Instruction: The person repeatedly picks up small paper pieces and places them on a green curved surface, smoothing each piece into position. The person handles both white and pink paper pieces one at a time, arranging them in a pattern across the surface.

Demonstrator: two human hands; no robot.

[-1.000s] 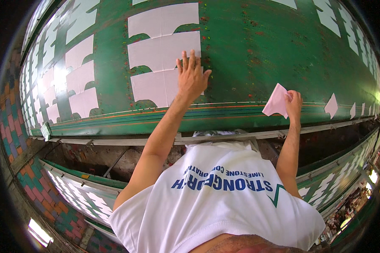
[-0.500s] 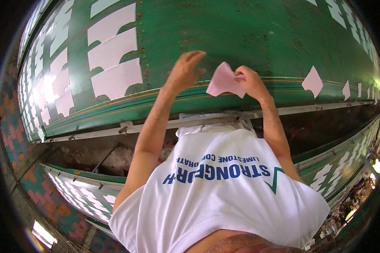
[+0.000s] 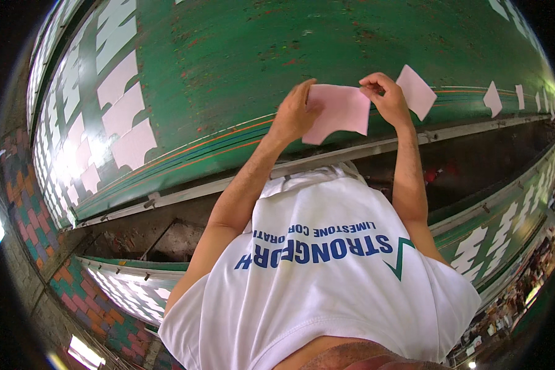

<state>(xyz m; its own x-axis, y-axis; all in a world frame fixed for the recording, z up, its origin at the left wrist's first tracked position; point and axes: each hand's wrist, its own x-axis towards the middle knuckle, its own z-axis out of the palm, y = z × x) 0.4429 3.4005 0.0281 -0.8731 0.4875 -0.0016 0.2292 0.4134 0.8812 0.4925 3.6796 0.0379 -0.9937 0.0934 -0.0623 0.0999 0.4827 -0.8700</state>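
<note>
Between my two hands a pale pink cut fabric panel (image 3: 338, 112) with a curved notch at its lower edge is spread out over the near side of the long green table (image 3: 240, 68). My left hand (image 3: 298, 112) grips its left edge, fingers bent over it. At the upper right corner, my right hand (image 3: 385, 97) pinches the panel between thumb and fingers. Just right of that hand lies another pink panel (image 3: 417, 92), apart from the held one. Whether the held panel touches the table along its whole width I cannot tell.
Rows of pink and white panels (image 3: 126, 117) lie on the table at the left. Smaller-looking pieces (image 3: 492, 100) lie along the near edge at the right. A metal rail (image 3: 191, 196) runs along that edge. Behind me stands another green table (image 3: 126, 283) with white pieces.
My left hand has moved in and taken hold of the panel's left edge. The panel, bunched in my right hand before, is now spread flat. The view has shifted right along the table.
</note>
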